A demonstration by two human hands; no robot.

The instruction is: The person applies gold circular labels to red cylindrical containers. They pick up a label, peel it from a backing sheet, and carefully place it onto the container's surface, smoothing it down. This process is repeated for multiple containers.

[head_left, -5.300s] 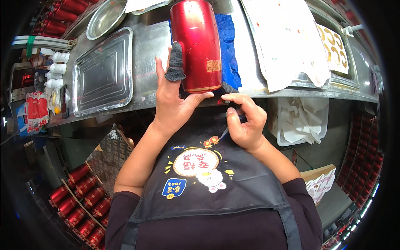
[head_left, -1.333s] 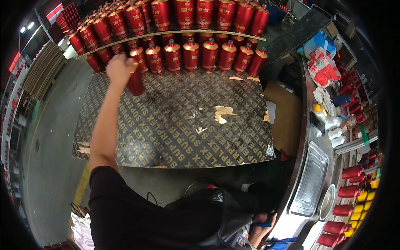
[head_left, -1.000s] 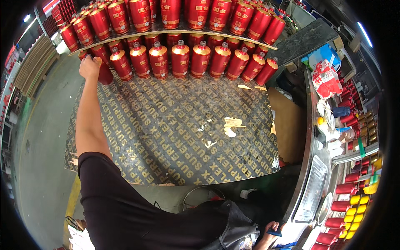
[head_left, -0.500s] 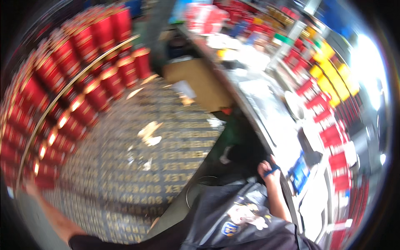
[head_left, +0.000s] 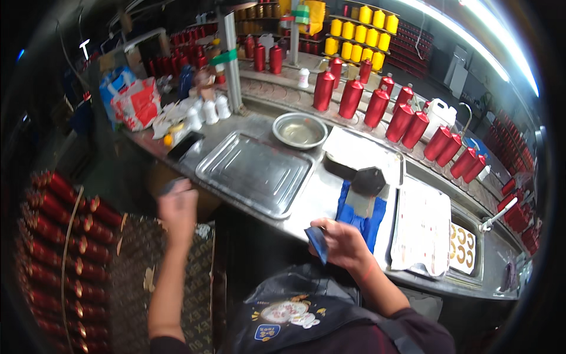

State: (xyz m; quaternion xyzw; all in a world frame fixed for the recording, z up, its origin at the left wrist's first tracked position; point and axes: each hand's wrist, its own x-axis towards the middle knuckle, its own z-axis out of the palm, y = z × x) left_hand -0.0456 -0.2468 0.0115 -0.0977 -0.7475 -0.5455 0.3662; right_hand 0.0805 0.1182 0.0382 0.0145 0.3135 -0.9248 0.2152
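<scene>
My right hand (head_left: 345,243) is closed on a small dark blue flat piece (head_left: 317,243), in front of the bench edge. To the left, my left hand (head_left: 178,209) is raised in front of the bench. It is smeared by motion, with a dark patch at its fingertips that I cannot make out. Beyond the hands a shallow metal tray (head_left: 256,174) lies on the steel bench, with a round metal bowl (head_left: 299,131) behind it. Blue cloth (head_left: 371,227) lies just past my right hand, beside a dark angular block (head_left: 368,181).
Red metal bottles (head_left: 351,99) line the ledge behind the bench. A white-covered tray (head_left: 421,230) and a sink (head_left: 480,277) are at the right. White cups (head_left: 210,112) and a bag (head_left: 137,103) stand far left. Stacked red bottles (head_left: 94,259) fill the lower left.
My view has swung from the floor and bottle stacks to the bench. Both hands have come up before me, and the right one now shows a dark blue piece.
</scene>
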